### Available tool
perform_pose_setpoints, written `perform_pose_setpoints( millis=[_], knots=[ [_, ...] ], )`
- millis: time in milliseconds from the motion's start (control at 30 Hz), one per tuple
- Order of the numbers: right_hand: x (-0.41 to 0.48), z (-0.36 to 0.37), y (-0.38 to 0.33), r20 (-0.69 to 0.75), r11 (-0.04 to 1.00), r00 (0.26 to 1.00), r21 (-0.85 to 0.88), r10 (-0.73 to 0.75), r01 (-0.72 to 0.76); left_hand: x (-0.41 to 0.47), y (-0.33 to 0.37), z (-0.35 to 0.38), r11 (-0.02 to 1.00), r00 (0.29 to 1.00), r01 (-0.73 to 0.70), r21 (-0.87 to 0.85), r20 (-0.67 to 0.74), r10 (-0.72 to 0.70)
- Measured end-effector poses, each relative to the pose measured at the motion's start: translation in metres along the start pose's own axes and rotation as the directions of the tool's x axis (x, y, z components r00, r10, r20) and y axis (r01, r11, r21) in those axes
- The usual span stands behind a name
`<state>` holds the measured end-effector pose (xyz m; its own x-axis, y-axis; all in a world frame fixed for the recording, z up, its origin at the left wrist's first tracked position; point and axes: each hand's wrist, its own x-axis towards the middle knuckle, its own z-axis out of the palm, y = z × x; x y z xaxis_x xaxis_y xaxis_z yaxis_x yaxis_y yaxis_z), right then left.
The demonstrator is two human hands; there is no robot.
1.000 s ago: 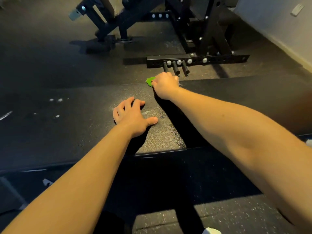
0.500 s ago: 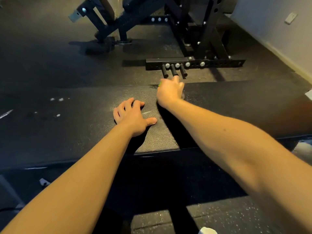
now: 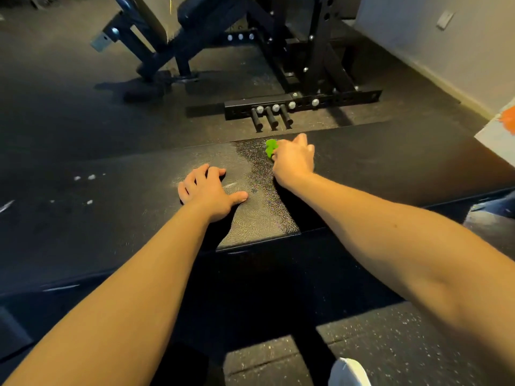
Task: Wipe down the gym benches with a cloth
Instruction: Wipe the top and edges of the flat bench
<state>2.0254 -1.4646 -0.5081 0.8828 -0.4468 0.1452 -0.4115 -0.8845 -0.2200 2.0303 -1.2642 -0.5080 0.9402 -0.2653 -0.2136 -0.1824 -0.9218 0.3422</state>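
Head view: the left hand lies flat on the padded black desk, fingers relaxed and slightly spread, thumb pointing to 3 o'clock, holding nothing. The right hand is curled, knuckles up, clamped on a bunched green cloth and pressing it onto the desk near the far edge. Only a small lump of cloth shows, sticking out at the hand's 10 o'clock; the rest is hidden under the fingers. The right hand is at 1 o'clock from the left, near it but apart. A shiny strip runs across the desk between the hands. White flecks dot the desk at 9 o'clock. Beyond, at 12 o'clock, a rack stands on the floor.
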Motion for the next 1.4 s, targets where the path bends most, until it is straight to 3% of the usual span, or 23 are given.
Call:
perform_pose_setpoints(
  millis=[67, 200, 300, 400, 533, 633, 733, 900, 1067, 1167, 1400],
  knots=[
    [-0.023, 0.006, -0.020, 0.010, 0.998, 0.999, 0.032, -0.051, 0.050, 0.002, 0.000, -0.002, 1.000, 1.000, -0.002, 0.012, 0.010, 0.002],
    [-0.055, 0.014, -0.026, 0.067, 0.954, 0.952, 0.010, -0.300, 0.300, -0.001, 0.003, -0.006, 0.998, 1.000, -0.013, 0.068, 0.023, 0.011],
    [-0.052, -0.004, 0.007, 0.133, 0.974, 0.966, -0.015, -0.223, 0.227, -0.016, 0.011, -0.011, 0.993, 0.999, -0.015, 0.114, 0.034, 0.012],
    [-0.058, -0.018, 0.049, 0.085, 0.996, 0.992, -0.006, -0.091, 0.092, -0.038, 0.010, -0.009, 0.989, 0.999, -0.035, 0.145, -0.035, 0.041],
    [-0.084, -0.027, 0.050, 0.074, 0.997, 0.996, 0.065, -0.049, 0.044, -0.056, -0.009, 0.010, 0.999, 0.987, -0.049, -0.001, -0.151, 0.048],
    [-0.115, -0.017, 0.015, 0.036, 0.989, 0.994, 0.106, -0.108, 0.103, -0.060, -0.017, 0.020, 0.993, 0.971, -0.072, -0.089, -0.234, 0.050],
    [-0.144, -0.003, -0.007, -0.009, 0.945, 0.958, 0.162, -0.285, 0.283, -0.059, -0.019, 0.022, 0.991, 0.966, -0.082, -0.106, -0.251, 0.053],
    [-0.141, -0.005, 0.053, -0.043, 0.799, 0.847, 0.308, -0.530, 0.516, -0.057, -0.021, 0.022, 0.988, 0.970, -0.090, -0.127, -0.238, 0.058],
    [-0.141, -0.008, 0.107, -0.082, 0.788, 0.844, 0.320, -0.529, 0.525, -0.058, -0.022, 0.020, 0.986, 0.966, -0.119, -0.113, -0.244, 0.089],
    [-0.149, 0.001, 0.088, -0.155, 0.811, 0.864, 0.298, -0.479, 0.503, -0.058, -0.021, 0.019, 0.987, 0.970, -0.118, -0.108, -0.223, 0.092],
    [-0.161, 0.014, 0.008, -0.174, 0.715, 0.787, 0.339, -0.591, 0.612, -0.058, -0.020, 0.015, 0.986, 0.975, -0.110, -0.125, -0.205, 0.083]
  ],
)
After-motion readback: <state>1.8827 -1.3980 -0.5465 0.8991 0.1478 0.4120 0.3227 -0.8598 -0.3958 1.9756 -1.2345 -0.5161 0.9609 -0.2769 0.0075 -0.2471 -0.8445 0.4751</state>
